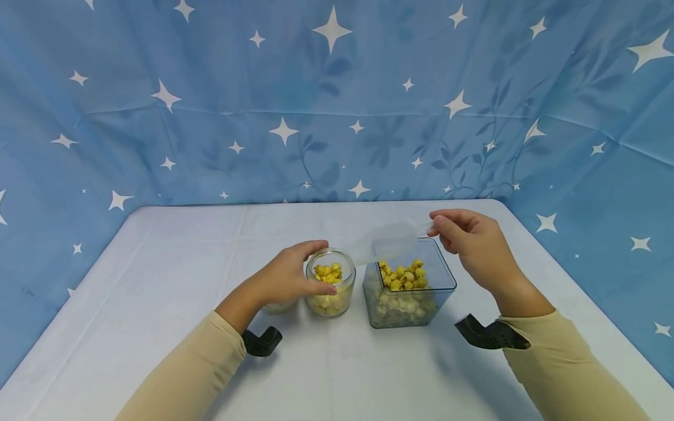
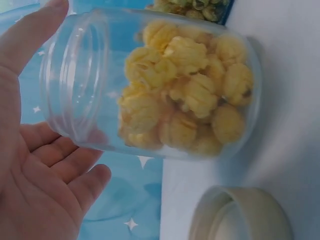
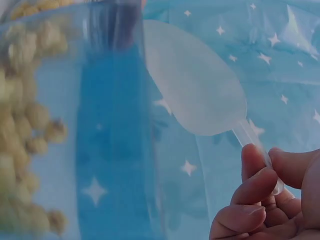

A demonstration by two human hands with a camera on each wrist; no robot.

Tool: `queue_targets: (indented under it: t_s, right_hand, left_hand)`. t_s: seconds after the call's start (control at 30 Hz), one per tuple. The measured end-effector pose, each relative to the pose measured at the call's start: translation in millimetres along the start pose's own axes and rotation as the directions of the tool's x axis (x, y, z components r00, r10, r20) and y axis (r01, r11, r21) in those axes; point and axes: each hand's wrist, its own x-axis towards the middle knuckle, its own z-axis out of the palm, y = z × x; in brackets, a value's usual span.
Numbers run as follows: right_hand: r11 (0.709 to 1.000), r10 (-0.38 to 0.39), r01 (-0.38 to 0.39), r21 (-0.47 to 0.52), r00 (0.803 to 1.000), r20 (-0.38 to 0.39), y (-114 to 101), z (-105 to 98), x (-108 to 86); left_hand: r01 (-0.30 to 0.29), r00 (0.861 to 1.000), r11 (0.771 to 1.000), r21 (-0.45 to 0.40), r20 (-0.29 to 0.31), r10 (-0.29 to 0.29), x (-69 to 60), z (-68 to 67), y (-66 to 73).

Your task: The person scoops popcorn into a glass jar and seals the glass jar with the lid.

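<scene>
My left hand (image 1: 288, 275) grips the rim of an open glass jar (image 1: 330, 301) that holds yellow popcorn; in the left wrist view the jar (image 2: 185, 95) looks more than half full. My right hand (image 1: 476, 248) pinches the handle of a translucent white scoop (image 1: 395, 237), whose bowl stretches leftward above the clear square container (image 1: 402, 310) toward the jar. The right wrist view shows the scoop (image 3: 200, 85) with no popcorn visible in it. Popcorn fills part of the square container, just right of the jar.
A pale round lid (image 2: 250, 212) lies on the white table (image 1: 337, 374) beside the jar, mostly behind my left hand in the head view. A blue cloth (image 1: 337, 158) with white stars hangs behind the table. Black wrist devices are on both forearms.
</scene>
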Motion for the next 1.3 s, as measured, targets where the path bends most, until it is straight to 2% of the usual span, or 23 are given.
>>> queue_targets:
  t_s: [0.2, 0.37, 0.47, 0.6, 0.73, 0.9, 1.1, 1.3]
  right_hand:
    - [0.996, 0.014, -0.018, -0.087, 0.999, -0.044, 11, -29, -2.4]
    - [0.99, 0.032, -0.035, -0.133, 0.999, -0.028, 19, -48, -3.6]
    - [0.977, 0.028, -0.029, -0.211, 1.0, -0.01, 17, -51, -3.0]
    - [0.933, -0.012, 0.03, -0.358, 0.999, 0.051, 7, -48, 1.4]
    - [0.891, -0.046, 0.103, -0.443, 0.99, 0.137, -4, -41, 5.7]
    - [0.866, -0.003, 0.113, -0.487, 0.975, 0.221, -13, -33, 7.1]
    - [0.864, 0.009, 0.143, -0.483, 0.954, 0.299, -16, -19, 5.7]
    - [0.896, 0.039, 0.108, -0.431, 0.947, 0.32, -7, -12, -1.0]
  left_hand:
    - [-0.046, 0.999, 0.999, 0.02, 0.022, 0.046, 5.8, -5.9, 11.3]
    - [-0.079, 0.996, 0.995, 0.054, 0.046, 0.077, 14.3, -9.5, 27.9]
    - [-0.094, 0.993, 0.992, 0.079, 0.075, 0.088, 22.1, -8.0, 39.8]
    - [-0.121, 0.988, 0.986, 0.117, 0.111, 0.108, 33.3, -2.0, 54.8]
    - [-0.124, 0.985, 0.981, 0.147, 0.141, 0.103, 41.7, 7.4, 64.0]
    - [-0.101, 0.982, 0.978, 0.18, 0.177, 0.069, 46.8, 17.6, 66.7]
    - [-0.102, 0.979, 0.976, 0.194, 0.192, 0.064, 48.0, 20.8, 68.5]
    - [-0.093, 0.978, 0.977, 0.189, 0.203, 0.054, 48.0, 21.5, 69.1]
